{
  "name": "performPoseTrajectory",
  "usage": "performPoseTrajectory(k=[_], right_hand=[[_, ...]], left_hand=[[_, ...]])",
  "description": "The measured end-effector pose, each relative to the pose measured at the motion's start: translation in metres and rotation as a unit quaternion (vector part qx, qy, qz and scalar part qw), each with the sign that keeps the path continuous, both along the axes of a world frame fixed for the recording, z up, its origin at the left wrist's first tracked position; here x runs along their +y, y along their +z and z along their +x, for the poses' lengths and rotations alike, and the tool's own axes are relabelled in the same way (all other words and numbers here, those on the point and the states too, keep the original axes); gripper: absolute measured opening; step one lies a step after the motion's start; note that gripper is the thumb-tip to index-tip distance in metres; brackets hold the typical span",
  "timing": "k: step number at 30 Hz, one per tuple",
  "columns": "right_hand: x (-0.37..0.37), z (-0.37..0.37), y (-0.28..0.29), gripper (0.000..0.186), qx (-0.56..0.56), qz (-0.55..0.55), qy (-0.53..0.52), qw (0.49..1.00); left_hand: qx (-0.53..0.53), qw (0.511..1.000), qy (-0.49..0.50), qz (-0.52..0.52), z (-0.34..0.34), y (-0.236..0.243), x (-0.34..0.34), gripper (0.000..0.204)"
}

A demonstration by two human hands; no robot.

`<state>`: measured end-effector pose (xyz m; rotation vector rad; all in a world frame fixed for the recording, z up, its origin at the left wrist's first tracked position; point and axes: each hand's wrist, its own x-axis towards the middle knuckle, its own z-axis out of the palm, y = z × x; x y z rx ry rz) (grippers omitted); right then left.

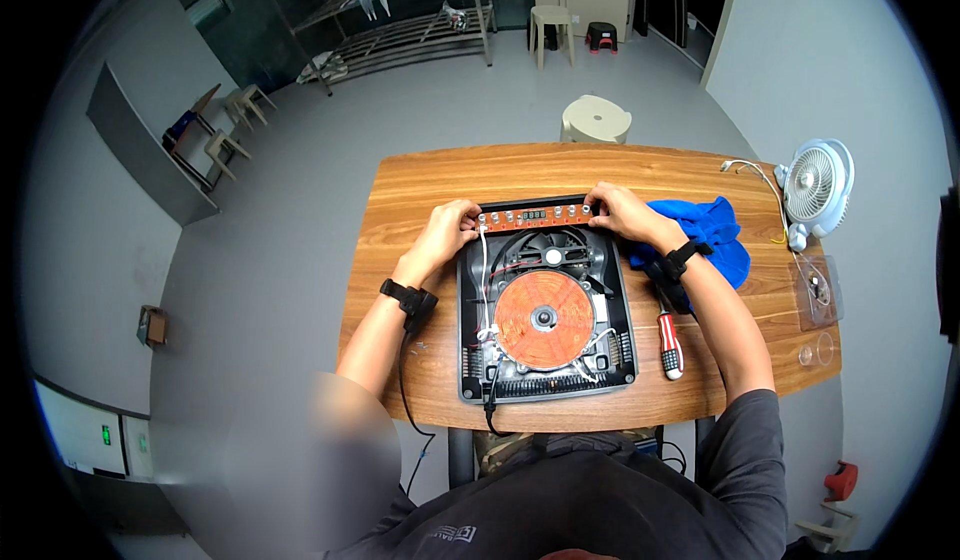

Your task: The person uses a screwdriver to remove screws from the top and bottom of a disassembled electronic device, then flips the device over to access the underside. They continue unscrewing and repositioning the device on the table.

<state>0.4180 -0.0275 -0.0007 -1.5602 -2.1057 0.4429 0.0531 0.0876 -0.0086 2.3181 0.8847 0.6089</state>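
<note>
An opened induction cooker [470, 305] lies on the wooden table in front of me, its black housing showing a round copper coil [522, 305] and a black fan [552, 250]. Along its far edge is a long orange control circuit board [535, 217] with a small display and several buttons. My left hand [455, 228] pinches the board's left end, near a white cable. At the right end, the fingers of my right hand [618, 212] close on the board too. Whether the board is seated or slightly raised, I cannot tell.
Right of the cooker lie a screwdriver [670, 345] with a red and white handle and a blue cloth [705, 235]. Farther right are a small fan [815, 190], a clear plastic box [820, 290] and a clear roll of tape [824, 348]. A stool [597, 118] stands beyond the table.
</note>
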Motion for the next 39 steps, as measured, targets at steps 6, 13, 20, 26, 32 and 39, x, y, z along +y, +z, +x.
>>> performPoseTrajectory(k=[6,13,20,26,32,39], right_hand=[[0.002,-0.001,-0.001,0.031,-0.011,0.016,0.006,1.000],[0.001,-0.002,-0.003,0.031,0.009,0.006,-0.012,1.000],[0.003,-0.006,-0.002,0.031,0.007,-0.012,-0.031,0.999],[-0.001,-0.002,-0.002,0.031,-0.003,0.012,-0.015,1.000],[0.000,-0.003,-0.004,0.030,-0.001,0.000,-0.012,1.000],[-0.003,-0.003,-0.009,0.038,-0.014,0.004,-0.012,1.000]], left_hand=[[-0.018,0.999,-0.013,0.037,-0.002,-0.006,0.002,0.033],[0.011,0.999,-0.011,0.035,-0.003,0.000,-0.002,0.036],[0.041,0.994,-0.018,0.104,-0.016,0.015,-0.031,0.042],[0.083,0.994,-0.073,0.009,-0.029,0.049,-0.074,0.025],[0.113,0.978,-0.153,-0.084,-0.040,0.057,-0.113,0.020],[0.144,0.972,-0.147,-0.115,-0.045,0.052,-0.135,0.019]])
